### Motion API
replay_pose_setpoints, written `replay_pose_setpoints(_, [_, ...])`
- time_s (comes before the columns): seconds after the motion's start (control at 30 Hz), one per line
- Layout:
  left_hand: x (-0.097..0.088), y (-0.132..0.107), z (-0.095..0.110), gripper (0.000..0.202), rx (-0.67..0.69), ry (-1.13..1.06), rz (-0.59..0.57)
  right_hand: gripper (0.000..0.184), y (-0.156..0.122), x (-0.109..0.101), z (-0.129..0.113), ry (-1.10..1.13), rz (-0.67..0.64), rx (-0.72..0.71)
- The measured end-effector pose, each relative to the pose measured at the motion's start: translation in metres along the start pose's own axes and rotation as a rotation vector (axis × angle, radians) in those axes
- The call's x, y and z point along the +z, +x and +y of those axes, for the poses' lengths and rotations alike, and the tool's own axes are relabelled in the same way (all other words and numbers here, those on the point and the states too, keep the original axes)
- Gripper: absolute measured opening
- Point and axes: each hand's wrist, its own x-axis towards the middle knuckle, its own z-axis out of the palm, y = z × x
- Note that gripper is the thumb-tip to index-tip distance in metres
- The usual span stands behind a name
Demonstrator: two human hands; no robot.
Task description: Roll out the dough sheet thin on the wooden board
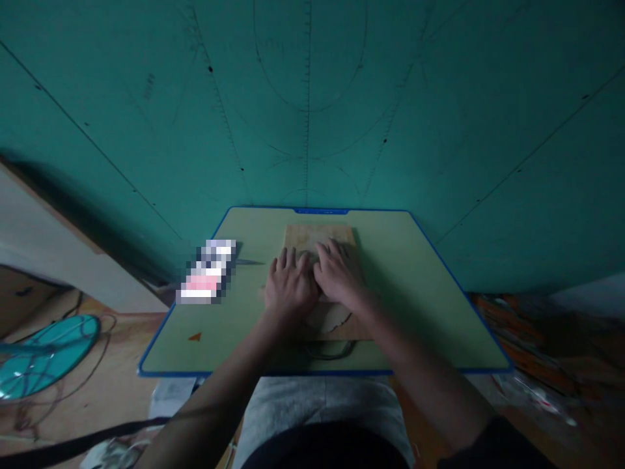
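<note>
Both my hands lie palm down on a wooden board (319, 232) set on a pale green table. My left hand (291, 283) has its fingers stretched forward and apart. Close beside it, my right hand (336, 268) rests with its fingers extended and slightly bent. Under and in front of my hands shows a pale, flat piece with a ragged dark edge (329, 318); its kind is unclear. A small light-coloured end (262, 292) sticks out left of my left hand. Whatever lies beneath my palms is hidden.
A pixelated rectangular object (208, 273) lies on the table's left, with a thin pointed thing (250, 262) beside it. Nearer are a small orange triangle (194, 337) and a dark loop (332, 352) at the board's front. A marked green wall (312, 130) rises behind the blue-edged table (415, 312).
</note>
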Motion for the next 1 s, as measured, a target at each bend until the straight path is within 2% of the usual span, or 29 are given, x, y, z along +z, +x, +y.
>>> replay_pose_setpoints(0.23, [-0.008,-0.054,0.006,0.047,0.049,0.009,0.024,0.041,-0.053,-0.007,-0.02,-0.001,0.088,-0.047])
replay_pose_setpoints(0.43, [-0.002,-0.085,0.006,0.049,0.089,0.009,0.076,0.038,-0.095,-0.001,-0.018,0.022,0.219,-0.199])
replay_pose_setpoints(0.6, [-0.003,-0.087,0.008,0.048,0.078,0.01,0.095,0.028,-0.116,-0.005,0.0,-0.023,0.239,-0.177])
replay_pose_setpoints(0.77, [-0.007,-0.066,0.003,0.042,0.106,-0.094,0.048,0.021,-0.11,-0.011,0.022,-0.05,0.182,-0.129])
replay_pose_setpoints(0.87, [-0.026,-0.053,-0.009,0.036,0.13,-0.331,0.043,0.018,-0.101,-0.012,0.031,-0.012,0.184,-0.133])
replay_pose_setpoints(0.93, [-0.05,-0.054,-0.018,0.033,0.138,-0.556,0.088,0.014,-0.096,-0.013,0.035,-0.002,0.198,-0.125])
replay_pose_setpoints(1.0, [-0.079,-0.067,-0.029,0.028,0.14,-0.627,0.136,0.008,-0.091,-0.013,0.036,-0.005,0.212,-0.113])
